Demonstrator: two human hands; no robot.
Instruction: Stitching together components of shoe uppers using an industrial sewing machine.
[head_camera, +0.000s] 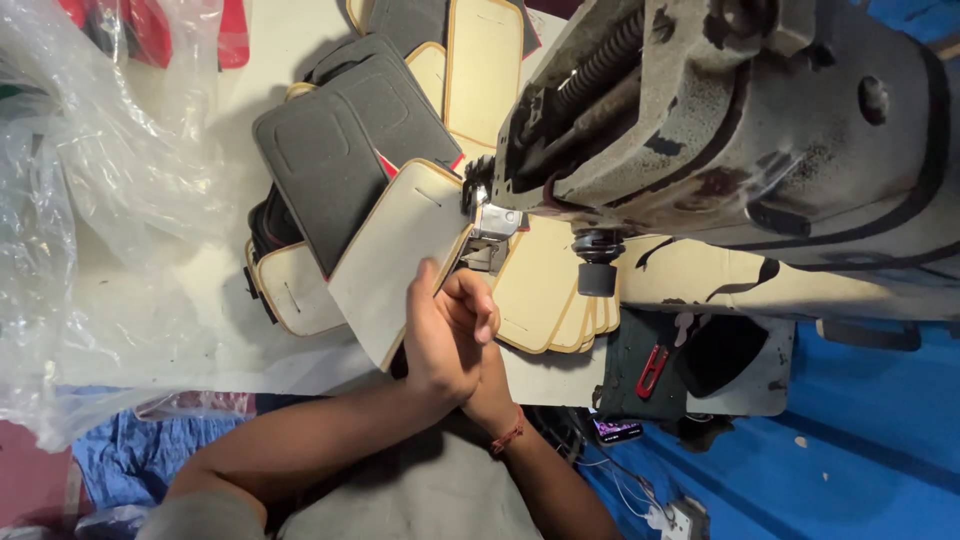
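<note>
My left hand (440, 335) pinches the cream panel (395, 265) at frame centre; fingers near the presser foot (492, 232) risk a needle strike.

Light is bright and even, falling from above. The sewing machine (740, 130) throws a soft shadow over the cream table (150, 310) beneath it. Glare whitens the clear plastic sheet (90, 170) at left. The centre is sharp; edges bend and soften slightly.
</note>
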